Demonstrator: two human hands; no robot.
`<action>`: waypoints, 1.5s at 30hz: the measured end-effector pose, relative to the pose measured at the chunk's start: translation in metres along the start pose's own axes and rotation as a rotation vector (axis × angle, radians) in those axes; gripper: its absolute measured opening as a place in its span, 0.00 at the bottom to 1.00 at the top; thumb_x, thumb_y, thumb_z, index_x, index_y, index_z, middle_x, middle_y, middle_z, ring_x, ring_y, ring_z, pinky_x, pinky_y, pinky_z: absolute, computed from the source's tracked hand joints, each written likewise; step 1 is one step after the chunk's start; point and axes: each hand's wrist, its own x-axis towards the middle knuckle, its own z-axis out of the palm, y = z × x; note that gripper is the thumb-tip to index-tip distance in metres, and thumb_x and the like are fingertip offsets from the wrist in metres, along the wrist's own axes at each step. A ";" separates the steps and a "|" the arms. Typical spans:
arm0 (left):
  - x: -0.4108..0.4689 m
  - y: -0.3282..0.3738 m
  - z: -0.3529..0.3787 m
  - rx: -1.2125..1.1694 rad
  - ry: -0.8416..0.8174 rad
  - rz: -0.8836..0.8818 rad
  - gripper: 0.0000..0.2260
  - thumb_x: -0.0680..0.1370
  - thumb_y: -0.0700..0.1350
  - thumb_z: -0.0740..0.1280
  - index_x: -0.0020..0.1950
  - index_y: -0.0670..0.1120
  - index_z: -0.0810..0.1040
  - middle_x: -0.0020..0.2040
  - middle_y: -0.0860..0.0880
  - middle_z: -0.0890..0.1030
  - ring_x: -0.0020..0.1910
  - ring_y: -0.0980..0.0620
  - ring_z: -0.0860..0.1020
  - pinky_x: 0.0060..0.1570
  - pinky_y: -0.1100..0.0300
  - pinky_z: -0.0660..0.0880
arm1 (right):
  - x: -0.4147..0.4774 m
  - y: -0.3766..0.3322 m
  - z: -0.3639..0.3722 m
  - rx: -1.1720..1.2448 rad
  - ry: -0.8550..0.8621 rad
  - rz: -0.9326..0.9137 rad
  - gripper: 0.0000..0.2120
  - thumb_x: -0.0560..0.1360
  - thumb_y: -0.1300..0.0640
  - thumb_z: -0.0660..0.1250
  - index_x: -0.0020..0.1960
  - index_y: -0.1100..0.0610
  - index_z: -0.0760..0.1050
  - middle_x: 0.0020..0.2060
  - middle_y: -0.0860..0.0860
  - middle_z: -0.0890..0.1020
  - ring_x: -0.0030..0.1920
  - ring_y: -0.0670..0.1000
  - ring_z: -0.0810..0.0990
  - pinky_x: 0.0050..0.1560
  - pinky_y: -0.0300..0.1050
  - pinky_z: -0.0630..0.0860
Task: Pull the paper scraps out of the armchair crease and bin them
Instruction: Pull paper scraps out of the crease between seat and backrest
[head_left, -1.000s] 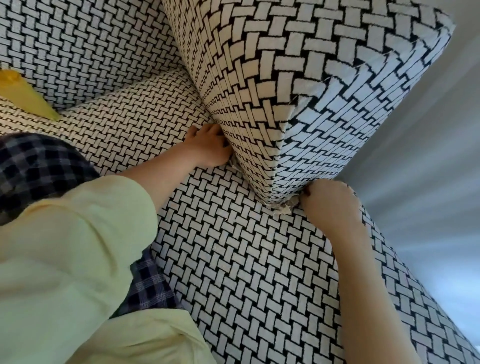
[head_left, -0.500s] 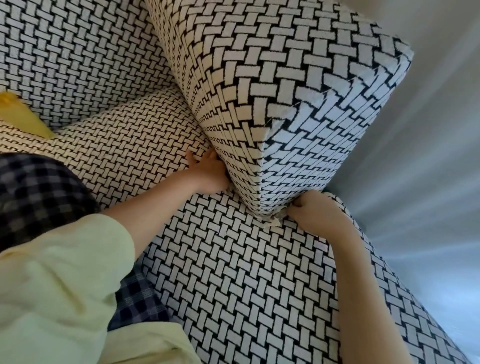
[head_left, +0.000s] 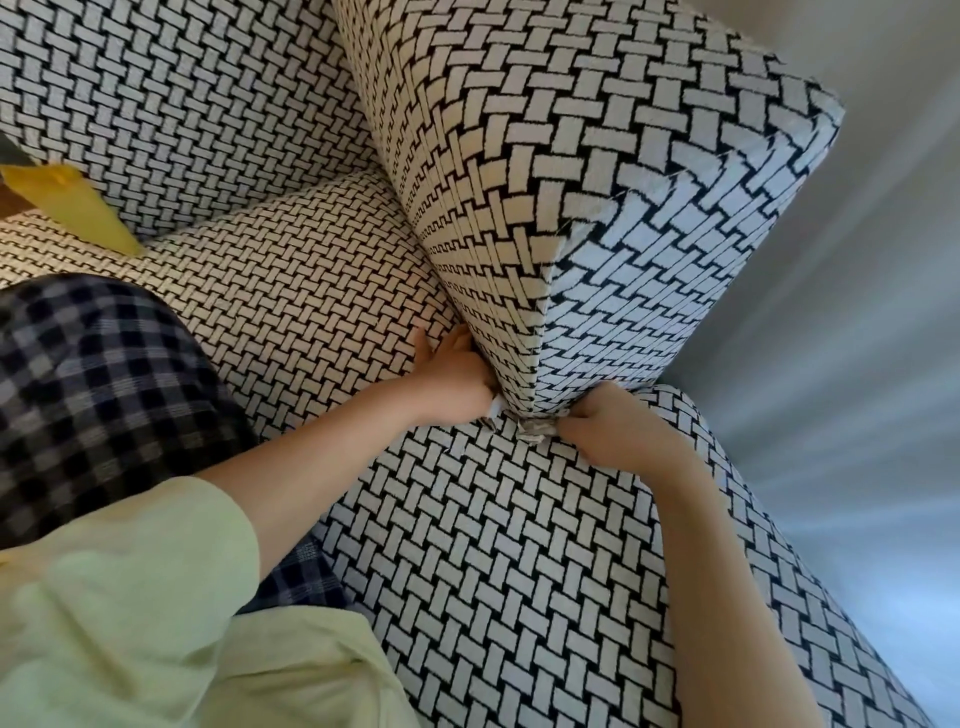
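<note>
The armchair has a black-and-white woven cover. Its armrest (head_left: 571, 156) meets the seat cushion (head_left: 493, 545) in a crease. My left hand (head_left: 449, 379) is pushed into that crease on the inner side of the armrest, fingers curled, with a small white paper scrap (head_left: 493, 407) at its fingertips. My right hand (head_left: 618, 428) is at the armrest's front lower corner and pinches a crumpled grey-white paper scrap (head_left: 535, 431) that sticks out of the crease. The fingertips of both hands are partly hidden by the fabric. No bin is in view.
A yellow object (head_left: 67, 208) lies at the back left of the seat. My checked trouser leg (head_left: 93, 389) rests on the cushion at left. A grey wall (head_left: 857, 364) runs close along the chair's right side.
My left hand slid forward along the crease toward the armrest's front corner, and a white scrap now shows at its fingers. My right hand stays at the crumpled scrap.
</note>
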 end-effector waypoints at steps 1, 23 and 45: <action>-0.001 0.000 0.003 -0.012 0.011 0.009 0.24 0.79 0.46 0.57 0.75 0.48 0.58 0.77 0.45 0.45 0.76 0.47 0.39 0.68 0.41 0.31 | 0.000 -0.001 0.002 0.013 0.018 0.012 0.18 0.73 0.62 0.61 0.26 0.59 0.62 0.21 0.52 0.67 0.24 0.52 0.64 0.31 0.40 0.62; -0.032 0.003 0.014 -0.277 0.040 0.149 0.13 0.79 0.43 0.58 0.57 0.47 0.80 0.78 0.48 0.45 0.76 0.49 0.38 0.69 0.48 0.29 | -0.012 -0.019 0.035 -0.100 0.258 -0.074 0.22 0.75 0.58 0.61 0.26 0.57 0.57 0.21 0.50 0.61 0.23 0.49 0.59 0.24 0.39 0.55; -0.066 0.004 0.038 -0.520 -0.086 0.257 0.21 0.81 0.41 0.56 0.74 0.46 0.60 0.76 0.51 0.39 0.72 0.59 0.34 0.67 0.62 0.30 | -0.024 -0.030 0.040 0.385 -0.059 -0.026 0.18 0.76 0.62 0.58 0.26 0.60 0.66 0.15 0.49 0.65 0.14 0.44 0.60 0.16 0.32 0.56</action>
